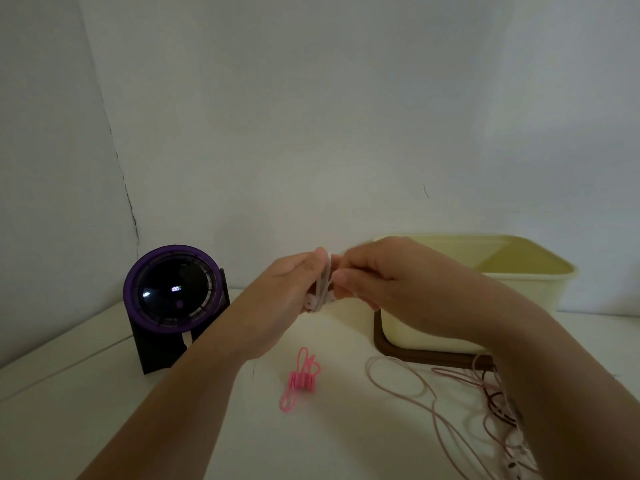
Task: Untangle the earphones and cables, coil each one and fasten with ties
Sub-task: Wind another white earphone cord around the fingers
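Both hands are raised above the white table, meeting in the middle. My left hand [291, 289] holds a small bundle of coiled white cable [323, 289] from the left side. My right hand [388, 282] pinches the same bundle from the right; its fingers hide part of the coil. Below them on the table lies a coiled pink cable [300, 381] bound round its middle. A loose tangle of pale pink and darker cables [485, 400] spreads over the table at the right, partly under my right forearm.
A purple and black round fan [175, 301] stands at the left near the wall. A cream plastic bin [502, 282] sits at the back right on a brown lid [433, 356]. The white wall is close behind.
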### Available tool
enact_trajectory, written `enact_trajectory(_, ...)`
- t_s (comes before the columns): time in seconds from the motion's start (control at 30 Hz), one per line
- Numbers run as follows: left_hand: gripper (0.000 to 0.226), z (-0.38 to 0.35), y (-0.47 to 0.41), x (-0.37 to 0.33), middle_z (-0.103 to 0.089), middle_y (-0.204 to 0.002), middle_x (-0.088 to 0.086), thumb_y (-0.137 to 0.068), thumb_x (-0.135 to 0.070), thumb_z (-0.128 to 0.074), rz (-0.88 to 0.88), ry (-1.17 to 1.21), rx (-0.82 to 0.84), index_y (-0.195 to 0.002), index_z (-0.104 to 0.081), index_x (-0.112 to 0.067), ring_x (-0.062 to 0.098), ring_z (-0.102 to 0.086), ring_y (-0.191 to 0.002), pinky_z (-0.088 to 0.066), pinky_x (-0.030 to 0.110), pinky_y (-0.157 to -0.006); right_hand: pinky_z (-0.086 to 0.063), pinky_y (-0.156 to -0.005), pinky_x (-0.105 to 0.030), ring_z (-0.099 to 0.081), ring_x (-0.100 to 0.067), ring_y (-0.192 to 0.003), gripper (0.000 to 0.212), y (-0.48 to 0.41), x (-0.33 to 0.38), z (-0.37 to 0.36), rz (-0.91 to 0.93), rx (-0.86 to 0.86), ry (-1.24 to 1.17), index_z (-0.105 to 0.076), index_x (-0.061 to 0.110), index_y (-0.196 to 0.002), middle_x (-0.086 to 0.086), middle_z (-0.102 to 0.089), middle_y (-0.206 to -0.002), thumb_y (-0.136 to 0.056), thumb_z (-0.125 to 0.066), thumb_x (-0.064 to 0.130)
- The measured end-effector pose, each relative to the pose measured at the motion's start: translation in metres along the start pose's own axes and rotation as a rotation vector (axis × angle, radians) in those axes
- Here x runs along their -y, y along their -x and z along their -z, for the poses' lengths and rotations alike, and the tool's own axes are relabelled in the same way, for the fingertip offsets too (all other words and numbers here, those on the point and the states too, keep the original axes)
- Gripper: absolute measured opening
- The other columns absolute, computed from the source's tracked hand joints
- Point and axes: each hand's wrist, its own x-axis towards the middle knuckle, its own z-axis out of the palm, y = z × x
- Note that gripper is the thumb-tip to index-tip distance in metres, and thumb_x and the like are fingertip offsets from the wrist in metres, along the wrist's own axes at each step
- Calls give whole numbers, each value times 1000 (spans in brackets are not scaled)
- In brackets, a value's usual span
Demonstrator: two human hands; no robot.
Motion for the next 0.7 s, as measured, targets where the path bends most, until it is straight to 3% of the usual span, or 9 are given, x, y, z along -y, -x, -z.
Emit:
enact_trajectory(0.07,45,-1,1,1,-65,-65,-2,-83,-45,-35,41,-2,50,-83,-68,-14,14,-61,-74,-44,37,-89,-37,-53,-14,-45,-1,-51,32,0,-2,4,-18,-59,-3,-55,25,-65,23,-53,-53,-95,-46,28)
enact_trajectory(0.17,45,-2,2,-2,-67,-69,0,-81,-48,-36,61,12,123,-81,-72,-20,27,-58,-85,-42,41,-90,-36,-52,-14,-43,-3,-51,28,-1,-10,4,-27,-153,-23,-59,25,-71,11,-51,-52,-95,-47,31)
enact_trajectory(0.33,34,0,3,-4,-53,-53,-5,-90,-38,-42,50,61,159,-73,-58,-12,11,-61,-61,-45,49,-96,-37,-54,-12,-44,0,-54,23,-7,-17,-2,-18,-176,-153,-58,27,-73,12,-51,-60,-94,-50,33)
enact_trajectory(0.4,37,4,3,-4,-48,-53,-4,-93,-37,-46,55,157,180,-64,-57,-17,12,-56,-58,-54,42,-87,-38,-55,-12,-46,1,-56,23,-8,-18,-3,-14,-165,-192,-59,29,-73,13,-55,-63,-94,-51,34)
enact_trajectory(0.57,37,6,2,-3,-40,-48,-7,-87,-35,-40,56,213,218,-53,-52,-24,10,-51,-51,-54,28,-73,-38,-55,-31,-41,-13,-53,21,-5,-21,1,17,-149,-232,-71,26,-79,-11,-61,-71,-88,-57,40)
enact_trajectory(0.63,38,6,1,-2,-37,-47,-8,-87,-35,-39,42,179,216,-52,-49,-24,10,-50,-50,-53,26,-72,-45,-61,-41,-51,-27,-62,19,-4,-22,4,23,-159,-258,-73,29,-79,-11,-65,-79,-82,-61,43)
enact_trajectory(0.7,38,7,1,-3,-35,-47,-8,-88,-34,-38,31,153,212,-52,-46,-25,10,-48,-50,-52,25,-70,-44,-61,-42,-51,-32,-65,14,-4,-23,5,26,-149,-268,-74,31,-78,-15,-65,-81,-80,-65,41)
